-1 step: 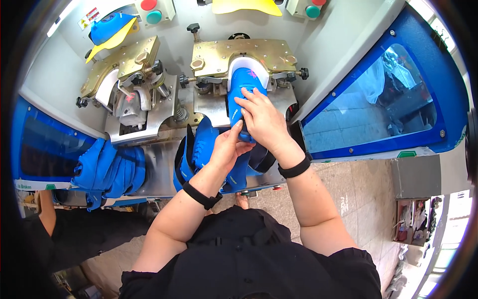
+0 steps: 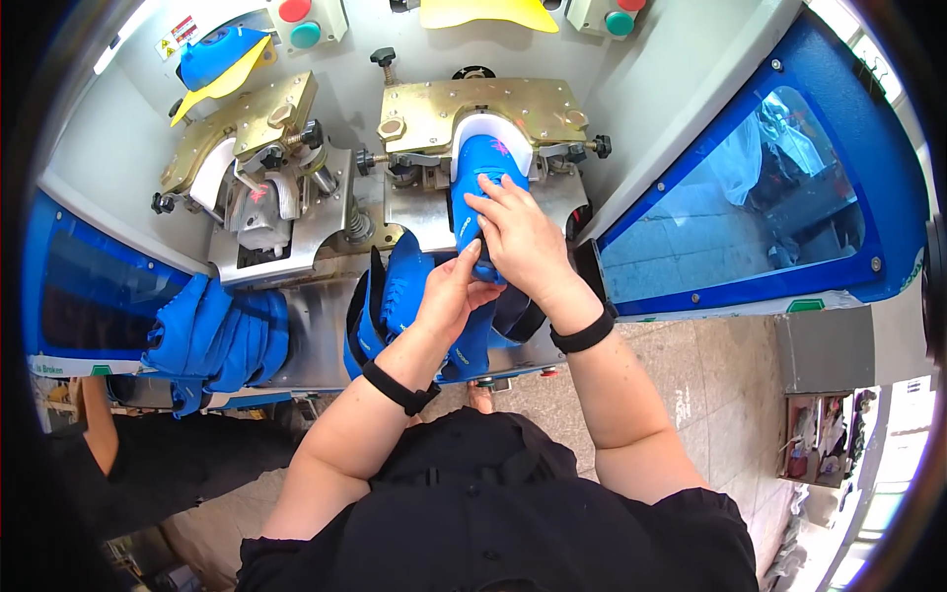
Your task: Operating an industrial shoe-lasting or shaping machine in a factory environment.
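Observation:
A blue shoe upper (image 2: 470,202) lies toe-first under the white curved pad (image 2: 475,125) of the middle press station, a red light pattern on its toe. My left hand (image 2: 450,298) pinches the near, heel end of the upper between thumb and fingers. Over the laces and right side lies my right hand (image 2: 529,243), its fingers stretched out flat on the upper, close to the left thumb. Just below, more blue shoe uppers (image 2: 404,286) rest on the metal ledge, partly hidden by my left hand and forearm.
The left station has a bare metal toe form (image 2: 264,219) under a brass plate (image 2: 232,123). Several blue uppers (image 2: 222,331) are stacked left. A blue-framed window panel (image 2: 730,207) stands right. Green and red buttons (image 2: 305,35) sit above. Another person's arm (image 2: 97,429) shows lower left.

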Demonstrator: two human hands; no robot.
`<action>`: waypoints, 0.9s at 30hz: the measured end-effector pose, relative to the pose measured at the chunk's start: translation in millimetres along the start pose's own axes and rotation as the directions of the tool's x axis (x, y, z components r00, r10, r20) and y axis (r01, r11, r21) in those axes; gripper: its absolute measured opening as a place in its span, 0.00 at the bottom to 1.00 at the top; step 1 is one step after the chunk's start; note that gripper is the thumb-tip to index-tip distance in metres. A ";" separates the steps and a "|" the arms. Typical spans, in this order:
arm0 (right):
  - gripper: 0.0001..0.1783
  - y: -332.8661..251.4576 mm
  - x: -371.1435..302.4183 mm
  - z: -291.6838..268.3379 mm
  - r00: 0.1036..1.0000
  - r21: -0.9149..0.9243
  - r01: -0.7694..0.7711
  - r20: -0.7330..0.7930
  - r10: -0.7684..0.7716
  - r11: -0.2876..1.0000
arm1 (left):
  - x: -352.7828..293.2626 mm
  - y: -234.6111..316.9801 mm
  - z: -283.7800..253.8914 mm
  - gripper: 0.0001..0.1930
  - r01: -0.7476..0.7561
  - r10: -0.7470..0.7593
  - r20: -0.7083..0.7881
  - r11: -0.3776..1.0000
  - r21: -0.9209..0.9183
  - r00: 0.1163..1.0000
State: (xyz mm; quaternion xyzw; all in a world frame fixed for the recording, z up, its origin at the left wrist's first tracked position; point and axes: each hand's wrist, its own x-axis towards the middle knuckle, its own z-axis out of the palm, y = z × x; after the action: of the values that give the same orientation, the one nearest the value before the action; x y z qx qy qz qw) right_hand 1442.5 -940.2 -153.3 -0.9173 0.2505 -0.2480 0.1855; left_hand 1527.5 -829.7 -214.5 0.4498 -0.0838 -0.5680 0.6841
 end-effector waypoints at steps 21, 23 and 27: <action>0.14 -33.0 -149.0 20.2 0.923 0.141 -0.378 -0.028 0.385 0.915 | -47.1 47.5 -98.3 0.25 -0.035 0.020 0.051 0.946 0.321 0.999; 0.15 -35.8 -178.1 50.2 0.910 0.058 -0.410 0.085 0.405 0.910 | -55.9 44.7 -103.4 0.21 -0.068 0.000 0.156 0.898 0.435 0.988; 0.13 -48.0 -181.8 67.0 0.903 0.315 -0.413 0.264 0.340 0.854 | -61.9 19.3 -96.3 0.18 -0.172 -0.038 0.277 0.699 0.694 0.960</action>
State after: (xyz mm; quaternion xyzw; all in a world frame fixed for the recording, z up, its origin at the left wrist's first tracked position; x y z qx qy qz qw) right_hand 1360.2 -786.8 -250.9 -0.8196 0.3558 -0.1559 0.4211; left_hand 1580.2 -727.9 -232.2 0.5938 -0.4053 -0.5216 0.4594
